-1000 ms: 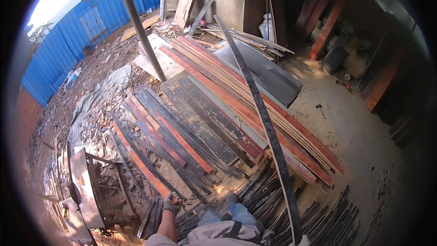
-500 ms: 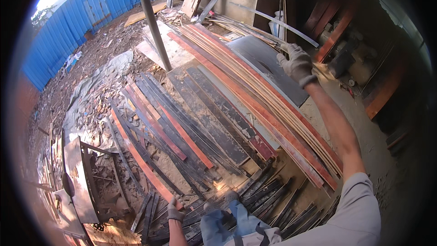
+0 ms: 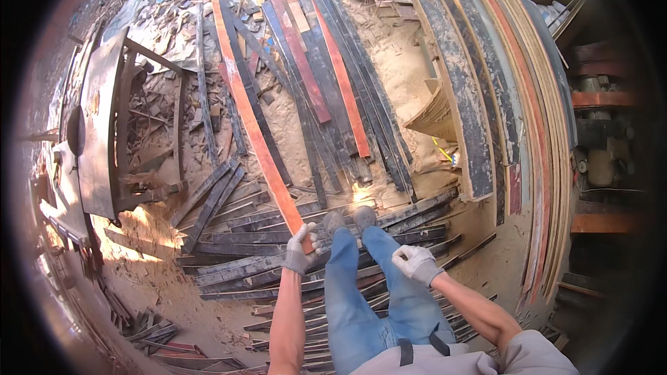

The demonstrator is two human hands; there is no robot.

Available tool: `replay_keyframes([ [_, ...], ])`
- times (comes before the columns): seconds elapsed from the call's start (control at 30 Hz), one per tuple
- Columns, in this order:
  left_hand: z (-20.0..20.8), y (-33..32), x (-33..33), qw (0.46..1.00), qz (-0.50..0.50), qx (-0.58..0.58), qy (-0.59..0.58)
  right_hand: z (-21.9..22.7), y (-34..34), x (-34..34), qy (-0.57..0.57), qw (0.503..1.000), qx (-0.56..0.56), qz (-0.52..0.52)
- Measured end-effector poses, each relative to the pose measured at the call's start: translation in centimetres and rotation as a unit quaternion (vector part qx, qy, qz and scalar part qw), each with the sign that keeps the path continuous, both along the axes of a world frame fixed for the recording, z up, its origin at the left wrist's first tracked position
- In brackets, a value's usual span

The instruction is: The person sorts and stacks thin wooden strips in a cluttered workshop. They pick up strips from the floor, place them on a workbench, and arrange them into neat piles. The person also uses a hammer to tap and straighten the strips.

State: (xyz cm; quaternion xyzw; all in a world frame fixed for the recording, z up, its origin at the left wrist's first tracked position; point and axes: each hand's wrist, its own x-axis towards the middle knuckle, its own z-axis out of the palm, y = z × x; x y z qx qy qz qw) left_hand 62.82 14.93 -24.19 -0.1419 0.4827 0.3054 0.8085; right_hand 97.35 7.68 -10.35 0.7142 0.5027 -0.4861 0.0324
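- Gripping with left hand point(image 3: 300, 250), in a pale grey knitted glove, fingers wrapped closed around the near end of a long, narrow, flat orange-red wooden strip point(image 3: 258, 139), with a little of that end showing past the fingers.
- Slanting from left glove toward upper left, strip in front of the body, far portion among long, thin black wooden strips point(image 3: 246, 107).
- Bending inward, fingers of right hand point(image 3: 415, 266), also in a pale knitted glove, just over the right leg of faded blue jeans point(image 3: 342, 285). Palm side hidden; cannot tell how tightly closed, whether holding anything, or whether touching denim.
- Standing with grey shoes point(image 3: 365, 218) side by side, close to a crosswise pile of narrow black wooden lengths point(image 3: 236, 264).
- Lying ahead, right of the gripped piece: a dull maroon strip point(image 3: 301, 66) and a shorter bright red strip point(image 3: 340, 76), both amid black ones.
- At far left: a worn brown-topped table point(image 3: 101, 132) on legs.
- To the right: broad black-faced boards point(image 3: 445, 69), then a long stack of red and tan planks point(image 3: 535, 132), curved by the lens.
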Motion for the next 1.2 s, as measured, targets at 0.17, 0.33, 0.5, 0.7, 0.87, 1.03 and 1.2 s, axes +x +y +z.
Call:
replay_keyframes([
  [0.17, -9.7, -1.9, -1.1, 0.993, -0.026, 0.054, 0.106, -13.7, 1.0, 5.1, -0.087, 0.996, -0.015, -0.025],
  [0.33, -21.2, -2.3, -0.7, 0.989, -0.068, 0.031, 0.13, -28.5, 3.8, 8.5, -0.149, 0.988, -0.032, -0.027],
  [0.5, -32.1, -2.4, 0.3, 0.977, -0.046, 0.036, 0.204, -43.8, 6.4, 12.3, -0.269, 0.962, -0.038, -0.024],
  [0.7, -42.2, 1.5, 4.1, 0.974, -0.04, 0.113, 0.192, -58.5, 14.1, 16.3, -0.372, 0.927, 0.011, -0.03],
  [0.87, -45.4, 0.6, 6.2, 0.984, -0.039, 0.073, 0.158, -63.0, 15.7, 17.6, -0.474, 0.869, -0.001, 0.141],
  [1.03, -48.2, -0.3, 8.4, 0.983, 0.007, 0.165, 0.083, -58.9, 11.5, 19.2, -0.157, 0.963, 0.185, -0.117],
  [1.2, -48.9, 0.4, 12.1, 0.988, -0.024, 0.148, 0.035, -55.3, 10.5, 13.8, 0.191, 0.945, 0.122, -0.238],
])
